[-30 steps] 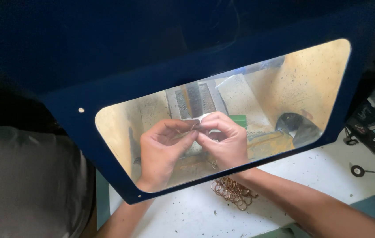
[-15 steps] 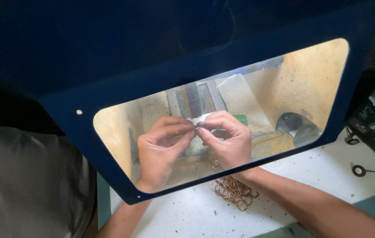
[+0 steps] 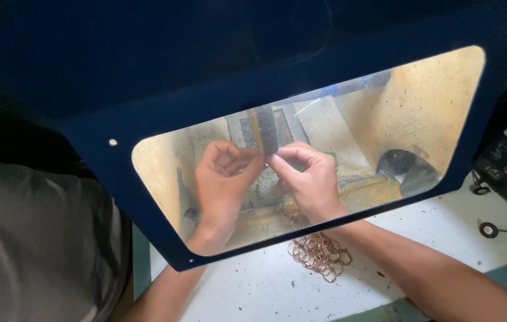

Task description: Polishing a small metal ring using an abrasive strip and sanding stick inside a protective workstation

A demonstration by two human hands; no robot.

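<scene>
Both hands behind the shield [image 3: 146, 197]. Left hand [image 3: 225, 182] and right hand [image 3: 308, 179] pinch together at the wheel [image 3: 267, 130]; held item not visible. Rings [image 3: 320, 255] on table [image 3: 253, 286].

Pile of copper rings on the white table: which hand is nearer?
Right. The right hand sits just above the pile of copper rings, behind the window; the left hand lies farther to the side.

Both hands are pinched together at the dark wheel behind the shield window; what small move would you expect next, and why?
Probably easing the pinched piece lightly against the dark wheel. The left hand and right hand meet fingertip to fingertip right at its lower edge; the piece itself is too small to identify. A pile of copper-coloured rings lies on the white bench.
</scene>
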